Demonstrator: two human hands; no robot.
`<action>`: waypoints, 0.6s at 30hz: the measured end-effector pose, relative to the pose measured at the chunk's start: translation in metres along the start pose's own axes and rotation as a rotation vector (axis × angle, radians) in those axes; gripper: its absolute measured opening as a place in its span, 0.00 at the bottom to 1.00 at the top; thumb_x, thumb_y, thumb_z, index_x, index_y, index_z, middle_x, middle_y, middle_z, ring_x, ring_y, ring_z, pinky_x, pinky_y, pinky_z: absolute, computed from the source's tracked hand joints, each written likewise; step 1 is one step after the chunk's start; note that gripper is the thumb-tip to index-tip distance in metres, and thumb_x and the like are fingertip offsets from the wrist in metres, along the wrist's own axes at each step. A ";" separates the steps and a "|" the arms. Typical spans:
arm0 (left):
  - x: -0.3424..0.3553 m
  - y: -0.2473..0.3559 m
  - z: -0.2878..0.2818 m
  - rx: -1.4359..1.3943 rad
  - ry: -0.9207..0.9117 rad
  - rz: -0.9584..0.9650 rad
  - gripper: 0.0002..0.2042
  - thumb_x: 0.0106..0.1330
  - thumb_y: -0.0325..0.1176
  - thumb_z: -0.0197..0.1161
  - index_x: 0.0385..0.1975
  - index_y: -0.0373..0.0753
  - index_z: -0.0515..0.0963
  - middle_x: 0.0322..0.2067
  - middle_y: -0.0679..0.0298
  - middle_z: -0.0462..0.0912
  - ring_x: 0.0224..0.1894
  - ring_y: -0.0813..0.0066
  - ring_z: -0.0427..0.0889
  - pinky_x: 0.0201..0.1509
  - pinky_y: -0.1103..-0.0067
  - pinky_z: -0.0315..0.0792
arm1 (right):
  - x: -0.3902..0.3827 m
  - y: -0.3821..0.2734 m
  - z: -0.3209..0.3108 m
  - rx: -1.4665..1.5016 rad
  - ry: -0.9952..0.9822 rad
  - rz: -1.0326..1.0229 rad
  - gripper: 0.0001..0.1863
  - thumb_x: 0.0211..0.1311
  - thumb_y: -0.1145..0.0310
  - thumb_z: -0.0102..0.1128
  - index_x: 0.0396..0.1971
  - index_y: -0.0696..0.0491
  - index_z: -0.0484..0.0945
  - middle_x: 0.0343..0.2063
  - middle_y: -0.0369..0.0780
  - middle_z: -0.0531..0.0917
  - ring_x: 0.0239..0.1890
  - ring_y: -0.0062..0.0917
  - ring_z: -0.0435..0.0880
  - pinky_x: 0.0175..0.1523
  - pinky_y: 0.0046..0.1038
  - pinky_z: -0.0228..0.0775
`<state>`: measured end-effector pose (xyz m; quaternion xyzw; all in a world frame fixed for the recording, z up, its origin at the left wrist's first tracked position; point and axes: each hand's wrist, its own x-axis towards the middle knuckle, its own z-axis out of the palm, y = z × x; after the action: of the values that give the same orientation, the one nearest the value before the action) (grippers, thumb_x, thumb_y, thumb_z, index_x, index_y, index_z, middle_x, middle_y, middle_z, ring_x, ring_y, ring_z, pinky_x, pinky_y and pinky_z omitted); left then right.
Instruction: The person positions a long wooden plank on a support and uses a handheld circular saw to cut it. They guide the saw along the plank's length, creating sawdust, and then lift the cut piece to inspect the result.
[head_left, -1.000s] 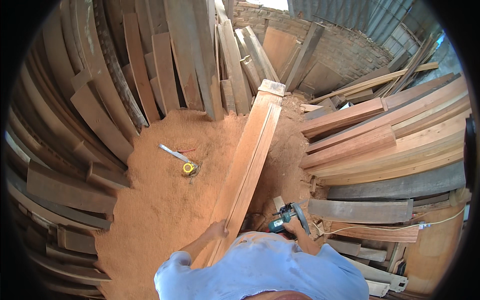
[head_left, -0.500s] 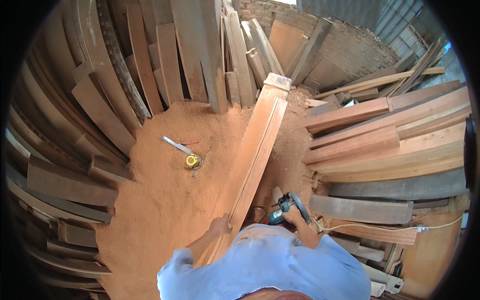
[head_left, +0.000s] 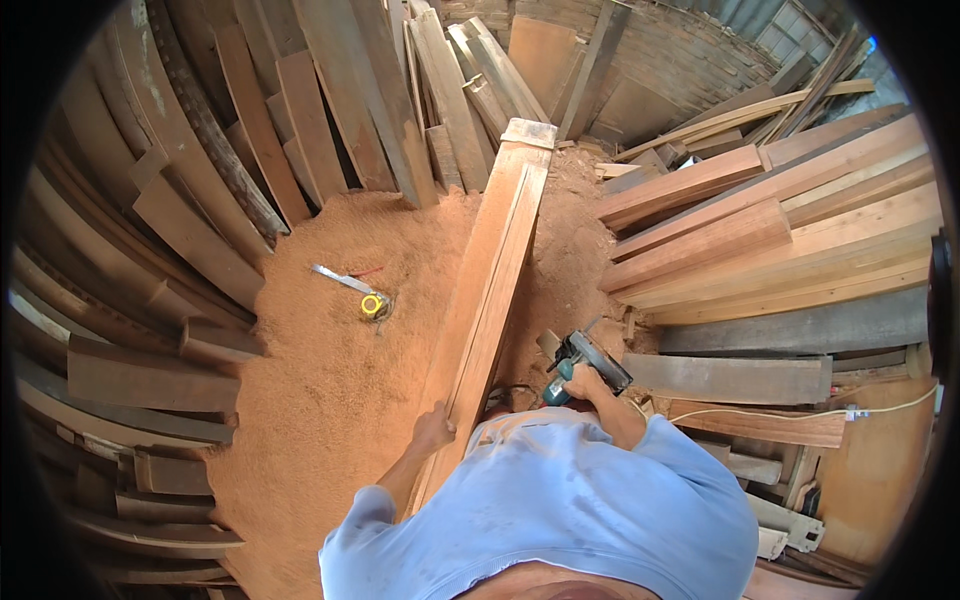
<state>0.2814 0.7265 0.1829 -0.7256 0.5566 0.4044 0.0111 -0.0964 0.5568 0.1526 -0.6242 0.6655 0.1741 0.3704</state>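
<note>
A long wooden beam point(head_left: 478, 290) with a groove along its length slants away from me over sawdust. My left hand point(head_left: 432, 426) is closed on its near part, with the fingers curled toward the groove. To the right of the beam, my right hand point(head_left: 588, 381) grips the handle of a green and black circular saw point(head_left: 592, 356). The saw is apart from the beam, low by my right side. Its blade edge cannot be made out clearly. A yellow tape measure point(head_left: 372, 305) lies on the sawdust left of the beam, beside a pale metal square point(head_left: 340, 277).
Sawdust point(head_left: 310, 420) covers the ground. Boards point(head_left: 160, 380) lean in rows on the left and far side. Stacked planks point(head_left: 700, 240) lie at the right. A pale power cord point(head_left: 740, 413) crosses the right-hand boards. A handsaw point(head_left: 788, 524) lies at the lower right.
The circular saw has turned and shifted slightly away from the beam in my right hand. My left hand stays on the beam. The whole view has shifted a little.
</note>
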 end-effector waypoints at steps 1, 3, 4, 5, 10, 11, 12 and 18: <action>-0.002 0.001 0.000 0.012 0.012 -0.012 0.23 0.57 0.36 0.67 0.48 0.31 0.67 0.29 0.43 0.86 0.36 0.42 0.87 0.43 0.55 0.80 | 0.004 0.006 0.003 -0.019 -0.019 -0.013 0.27 0.52 0.59 0.64 0.49 0.63 0.83 0.51 0.61 0.83 0.57 0.52 0.83 0.61 0.47 0.76; -0.002 0.004 0.001 0.039 0.013 -0.047 0.24 0.57 0.36 0.67 0.49 0.31 0.68 0.31 0.42 0.86 0.38 0.41 0.87 0.43 0.55 0.80 | 0.010 0.022 0.007 -0.037 -0.059 -0.022 0.28 0.52 0.58 0.63 0.49 0.63 0.83 0.52 0.61 0.83 0.58 0.52 0.83 0.60 0.47 0.76; -0.001 0.004 0.001 0.051 0.016 -0.066 0.24 0.57 0.36 0.66 0.50 0.32 0.68 0.33 0.41 0.86 0.39 0.40 0.87 0.44 0.54 0.80 | 0.013 0.029 0.007 -0.033 -0.089 -0.007 0.28 0.52 0.57 0.63 0.49 0.63 0.83 0.52 0.60 0.83 0.57 0.52 0.83 0.59 0.46 0.77; 0.001 0.004 0.001 0.052 0.002 -0.091 0.24 0.58 0.36 0.66 0.51 0.32 0.68 0.34 0.39 0.86 0.40 0.40 0.87 0.45 0.54 0.79 | 0.014 0.039 0.007 -0.015 -0.098 -0.015 0.29 0.51 0.57 0.64 0.48 0.64 0.83 0.51 0.61 0.84 0.56 0.52 0.83 0.59 0.46 0.77; 0.006 -0.015 0.016 0.051 -0.016 -0.215 0.27 0.58 0.37 0.67 0.56 0.32 0.68 0.40 0.33 0.84 0.46 0.36 0.85 0.49 0.54 0.79 | 0.027 0.075 -0.017 -0.046 -0.176 -0.127 0.30 0.51 0.55 0.67 0.48 0.65 0.84 0.51 0.60 0.84 0.56 0.49 0.84 0.61 0.41 0.77; 0.008 -0.007 0.013 0.048 -0.023 -0.237 0.27 0.58 0.37 0.67 0.56 0.32 0.68 0.41 0.33 0.84 0.47 0.35 0.85 0.50 0.54 0.78 | 0.031 0.089 -0.021 -0.039 -0.168 -0.127 0.30 0.50 0.54 0.67 0.47 0.65 0.84 0.50 0.60 0.84 0.55 0.49 0.85 0.60 0.41 0.77; 0.008 0.001 0.009 0.045 -0.030 -0.261 0.27 0.58 0.37 0.67 0.56 0.32 0.68 0.41 0.32 0.83 0.47 0.35 0.84 0.50 0.54 0.78 | 0.039 0.102 -0.026 -0.033 -0.161 -0.127 0.31 0.50 0.54 0.68 0.46 0.65 0.84 0.50 0.60 0.85 0.55 0.49 0.85 0.60 0.41 0.77; 0.016 -0.002 0.016 -0.030 0.165 -0.364 0.27 0.58 0.36 0.67 0.58 0.32 0.72 0.44 0.33 0.83 0.51 0.36 0.83 0.55 0.57 0.77 | 0.085 0.152 -0.048 0.005 -0.048 -0.155 0.36 0.48 0.47 0.71 0.41 0.69 0.84 0.45 0.62 0.85 0.52 0.49 0.87 0.57 0.39 0.79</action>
<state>0.2752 0.7215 0.1616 -0.8450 0.4092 0.3433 0.0275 -0.2513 0.4883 0.0889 -0.6686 0.6065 0.1583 0.4000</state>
